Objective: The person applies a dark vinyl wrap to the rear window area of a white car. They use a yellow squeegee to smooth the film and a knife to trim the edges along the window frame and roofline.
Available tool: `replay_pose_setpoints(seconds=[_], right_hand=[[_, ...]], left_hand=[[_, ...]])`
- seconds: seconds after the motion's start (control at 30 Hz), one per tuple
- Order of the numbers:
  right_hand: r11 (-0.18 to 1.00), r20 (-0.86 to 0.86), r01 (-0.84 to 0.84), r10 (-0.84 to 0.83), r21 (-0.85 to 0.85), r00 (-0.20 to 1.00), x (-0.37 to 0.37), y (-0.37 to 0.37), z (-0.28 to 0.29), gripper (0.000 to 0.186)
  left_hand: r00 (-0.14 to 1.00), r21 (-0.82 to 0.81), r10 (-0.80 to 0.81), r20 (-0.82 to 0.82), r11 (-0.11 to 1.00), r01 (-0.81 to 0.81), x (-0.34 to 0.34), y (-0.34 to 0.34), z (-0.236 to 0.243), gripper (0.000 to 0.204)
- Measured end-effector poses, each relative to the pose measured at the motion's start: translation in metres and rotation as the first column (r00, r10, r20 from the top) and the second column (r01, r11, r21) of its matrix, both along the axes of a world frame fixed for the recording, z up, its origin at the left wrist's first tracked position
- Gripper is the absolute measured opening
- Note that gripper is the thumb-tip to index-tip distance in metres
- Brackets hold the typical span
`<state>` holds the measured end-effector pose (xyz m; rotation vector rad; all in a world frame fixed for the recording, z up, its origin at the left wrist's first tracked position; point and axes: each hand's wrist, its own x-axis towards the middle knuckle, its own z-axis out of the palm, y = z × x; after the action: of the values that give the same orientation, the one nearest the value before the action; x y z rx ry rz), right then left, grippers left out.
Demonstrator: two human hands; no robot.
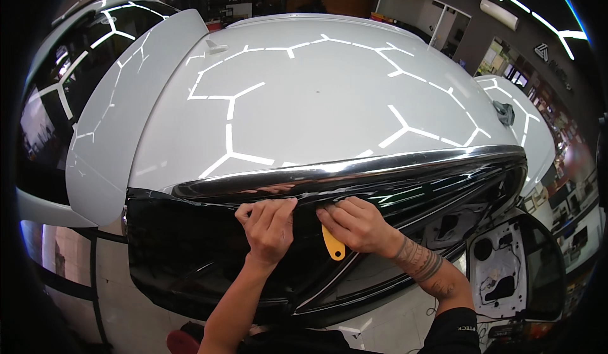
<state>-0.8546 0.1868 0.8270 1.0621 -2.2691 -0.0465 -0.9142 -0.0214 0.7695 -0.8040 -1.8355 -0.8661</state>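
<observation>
A yellow flat tool (332, 242) with a rounded, holed end sticks down from my right hand (356, 225); its other end is hidden in the palm. The fingers of that hand are closed, the tips touching the glossy black surface (183, 240) just below the chrome trim strip (354, 167). A short way to the left, my left hand (269, 224) is closed in a pinch at the same upper edge. What lies between its fingertips is hidden. Dark, wrinkled-looking reflections run along the edge by both hands.
The white car roof (304, 94) curves away beyond the trim, with a rear spoiler (133, 107) at left. An opened car door (503, 265) with bare inner panel stands at lower right. A grey cloth-like item (504, 112) lies at the roof's far right. Pale floor tiles (117, 290) show below.
</observation>
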Motion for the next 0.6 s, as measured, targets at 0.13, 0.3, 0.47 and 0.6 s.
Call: replay_pose_setpoints(seconds=[0.13, 0.3, 0.47, 0.6], right_hand=[[1.0, -0.021, 0.002, -0.002, -0.001, 1.0, -0.003, -0.001, -0.007, 0.026], [0.999, -0.042, 0.03, -0.031, -0.038, 0.999, -0.003, -0.006, 0.002, 0.025], [0.998, 0.006, 0.059, -0.058, -0.03, 0.998, -0.002, -0.01, 0.0, 0.032], [0.998, -0.055, -0.067, 0.066, -0.016, 0.996, -0.005, -0.038, -0.002, 0.031]], left_hand=[[0.999, 0.008, -0.016, 0.036, 1.0, 0.015, 0.001, -0.004, -0.005, 0.032], [0.991, -0.067, 0.118, 0.066, 0.991, -0.114, -0.003, -0.036, -0.002, 0.04], [0.994, -0.08, 0.103, 0.036, 0.992, -0.1, -0.017, -0.078, -0.01, 0.026], [0.999, -0.048, 0.019, 0.029, 0.999, -0.018, -0.02, -0.079, -0.013, 0.025]])
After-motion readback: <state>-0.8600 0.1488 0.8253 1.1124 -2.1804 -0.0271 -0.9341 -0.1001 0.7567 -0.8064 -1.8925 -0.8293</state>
